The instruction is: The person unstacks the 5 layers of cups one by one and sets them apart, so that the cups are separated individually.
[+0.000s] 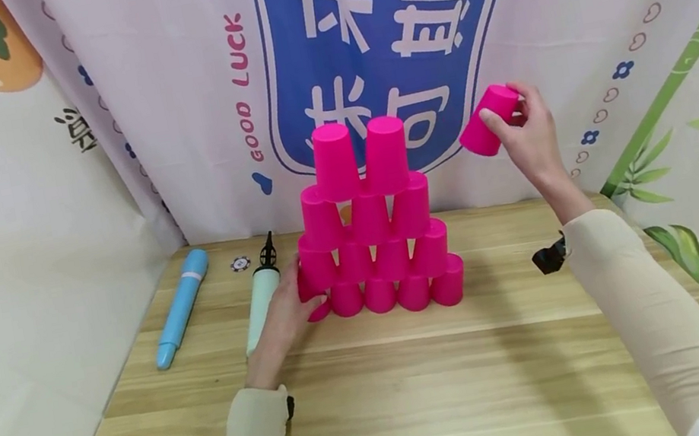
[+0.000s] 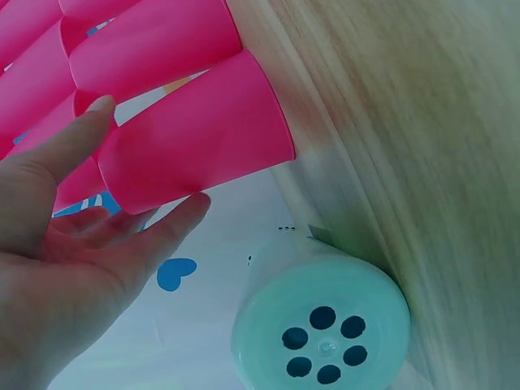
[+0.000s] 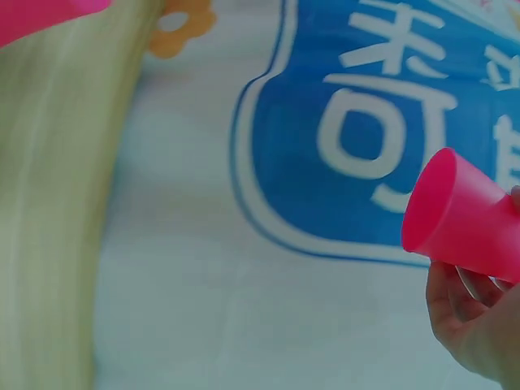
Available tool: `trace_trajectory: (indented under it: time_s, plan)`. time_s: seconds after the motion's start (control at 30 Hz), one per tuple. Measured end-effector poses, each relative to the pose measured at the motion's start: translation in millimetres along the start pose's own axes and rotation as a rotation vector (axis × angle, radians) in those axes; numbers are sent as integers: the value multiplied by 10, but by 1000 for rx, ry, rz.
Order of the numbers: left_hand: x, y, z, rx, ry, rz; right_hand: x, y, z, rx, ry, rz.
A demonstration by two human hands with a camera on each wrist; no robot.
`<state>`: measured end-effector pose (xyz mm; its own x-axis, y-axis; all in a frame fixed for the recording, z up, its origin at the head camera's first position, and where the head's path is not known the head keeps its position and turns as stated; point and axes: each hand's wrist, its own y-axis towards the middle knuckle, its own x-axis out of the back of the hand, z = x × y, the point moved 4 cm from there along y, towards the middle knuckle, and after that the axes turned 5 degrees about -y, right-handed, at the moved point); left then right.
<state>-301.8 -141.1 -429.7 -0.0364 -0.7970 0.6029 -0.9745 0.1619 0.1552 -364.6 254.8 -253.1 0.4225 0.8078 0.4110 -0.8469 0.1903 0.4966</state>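
Note:
Pink cups (image 1: 369,221) stand upside down in a stacked pyramid, several along the base and two side by side on top. My left hand (image 1: 284,314) is at the pyramid's lower left, its fingers extended. The left wrist view shows the fingertips touching the side of the bottom corner cup (image 2: 199,138), with the thumb near the row above. Up to the right of the pyramid, my right hand (image 1: 533,133) grips another pink cup (image 1: 486,122) between thumb and fingers. That cup is tilted, its mouth facing down and left, apart from the stack.
A mint-green hand pump (image 1: 262,306) with a black nozzle lies just left of my left hand. Farther left are a blue tube-shaped pump (image 1: 182,307) and a small round chip (image 1: 241,264). A printed cloth (image 1: 194,120) hangs behind the wooden table (image 1: 407,393).

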Motion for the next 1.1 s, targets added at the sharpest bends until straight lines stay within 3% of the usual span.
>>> trace_trajectory:
  time_s: [0.5,0.8,1.1]
  plan:
    - [-5,-7,10,40,17,-10,32,-171,-869,-180,-146,24]
    - [-6,-21,31,59,36,-8,-74,-271,-1231,-242,-186,86]
    - [9,-20,45,59,17,-2,-205,-364,-1485,-250,-280,127]
